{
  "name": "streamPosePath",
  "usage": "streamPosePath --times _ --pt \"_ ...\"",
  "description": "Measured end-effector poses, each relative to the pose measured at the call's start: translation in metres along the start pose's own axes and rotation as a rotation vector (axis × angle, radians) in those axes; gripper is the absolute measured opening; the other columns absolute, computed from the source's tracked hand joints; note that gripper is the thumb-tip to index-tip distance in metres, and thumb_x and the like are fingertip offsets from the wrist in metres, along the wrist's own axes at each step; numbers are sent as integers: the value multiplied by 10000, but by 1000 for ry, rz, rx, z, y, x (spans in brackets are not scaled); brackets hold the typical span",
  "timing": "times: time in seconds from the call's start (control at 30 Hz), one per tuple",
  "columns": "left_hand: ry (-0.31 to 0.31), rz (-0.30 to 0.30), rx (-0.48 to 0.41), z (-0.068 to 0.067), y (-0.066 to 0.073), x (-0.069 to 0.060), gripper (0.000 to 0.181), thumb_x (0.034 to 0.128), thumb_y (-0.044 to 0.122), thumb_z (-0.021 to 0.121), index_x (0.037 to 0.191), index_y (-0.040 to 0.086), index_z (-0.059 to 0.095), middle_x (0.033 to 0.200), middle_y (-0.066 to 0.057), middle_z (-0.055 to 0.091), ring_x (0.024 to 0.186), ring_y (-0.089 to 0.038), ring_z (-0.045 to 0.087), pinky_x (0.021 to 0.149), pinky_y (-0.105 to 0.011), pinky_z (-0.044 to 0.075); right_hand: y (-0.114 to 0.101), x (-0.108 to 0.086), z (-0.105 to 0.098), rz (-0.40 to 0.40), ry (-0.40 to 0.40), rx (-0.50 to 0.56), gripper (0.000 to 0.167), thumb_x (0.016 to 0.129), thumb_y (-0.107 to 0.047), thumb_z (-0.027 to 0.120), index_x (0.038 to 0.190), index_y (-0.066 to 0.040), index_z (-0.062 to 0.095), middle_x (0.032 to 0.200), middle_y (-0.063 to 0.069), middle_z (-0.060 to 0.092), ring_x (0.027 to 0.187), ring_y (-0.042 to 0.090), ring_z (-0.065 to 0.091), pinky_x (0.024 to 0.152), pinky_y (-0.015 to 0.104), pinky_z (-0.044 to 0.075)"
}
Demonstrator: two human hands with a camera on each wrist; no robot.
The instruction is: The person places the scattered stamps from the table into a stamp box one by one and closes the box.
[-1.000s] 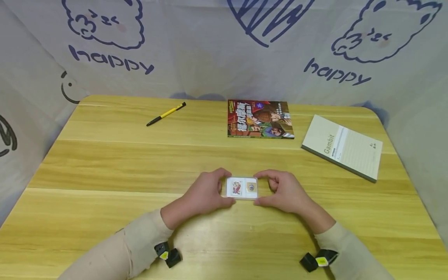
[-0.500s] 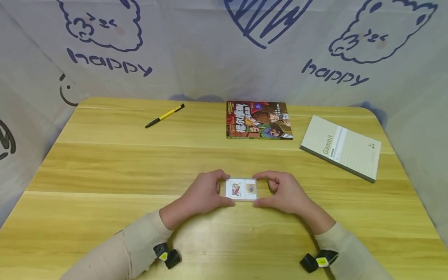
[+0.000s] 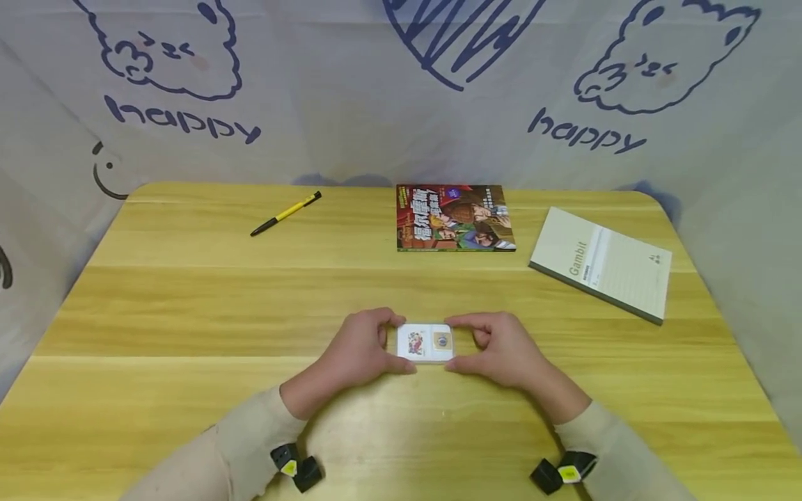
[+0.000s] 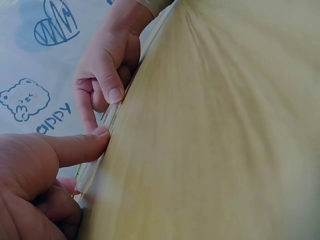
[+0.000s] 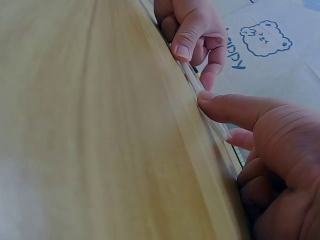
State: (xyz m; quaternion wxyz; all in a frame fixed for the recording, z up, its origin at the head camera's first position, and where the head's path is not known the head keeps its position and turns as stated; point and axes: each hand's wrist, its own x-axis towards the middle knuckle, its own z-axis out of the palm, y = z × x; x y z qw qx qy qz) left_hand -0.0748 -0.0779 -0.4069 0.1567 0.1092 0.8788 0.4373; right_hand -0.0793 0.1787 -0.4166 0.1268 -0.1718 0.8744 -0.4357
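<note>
A small flat clear plastic case (image 3: 426, 343) with a white inside lies at or just above the wooden table; I cannot tell if it touches. Two small pictures show in it, a colourful one at left and a tan one with a dark round mark at right. My left hand (image 3: 360, 351) pinches its left end, thumb on the near edge and index finger on the far edge. On the right end my right hand (image 3: 504, 351) has the same pinch. Both wrist views show the case (image 4: 89, 172) edge-on, thin and clear-sided, between the thumbs and fingers.
Behind the hands lies a colourful comic-style book (image 3: 456, 217) near the back edge. To its right is a cream notebook (image 3: 601, 264), set at an angle. A yellow and black pen (image 3: 285, 213) lies back left. Printed white cloth (image 3: 351, 90) hangs behind the table (image 3: 188, 313).
The head view has shifted slightly, so everything sits a little further left and lower. Both hands keep the same hold on the case.
</note>
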Motion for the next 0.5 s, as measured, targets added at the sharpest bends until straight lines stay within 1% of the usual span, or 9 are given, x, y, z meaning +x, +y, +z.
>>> streamPosePath --times 0.2,0.33,0.43,0.5 --pt "7 16 -12 1 0 -2 669 652 193 964 1216 3 658 651 -28 486 552 -133 407 484 -256 319 -1 0 1 6 -5 -31 592 689 -314 940 1217 -158 723 509 -89 292 464 72 243 476 252 257" --pt "-1 18 18 2 1 -1 678 653 206 960 1225 23 644 670 -24 508 558 -132 432 485 -263 346 -1 0 -1 19 -12 -32 589 694 -327 936 1216 -162 716 522 -82 302 476 80 252 493 256 270" --pt "-19 36 39 1 3 1 714 642 209 961 1246 33 624 690 -23 518 572 -139 450 497 -276 373 0 -1 -4 18 -20 -18 612 696 -337 934 1234 -161 703 534 -78 309 488 87 262 537 265 324" --pt "-33 54 29 0 4 2 776 634 208 963 1294 41 590 709 -26 520 590 -137 455 517 -282 390 1 -2 -6 17 -21 14 656 692 -338 937 1272 -168 683 548 -75 312 502 92 277 591 277 374"
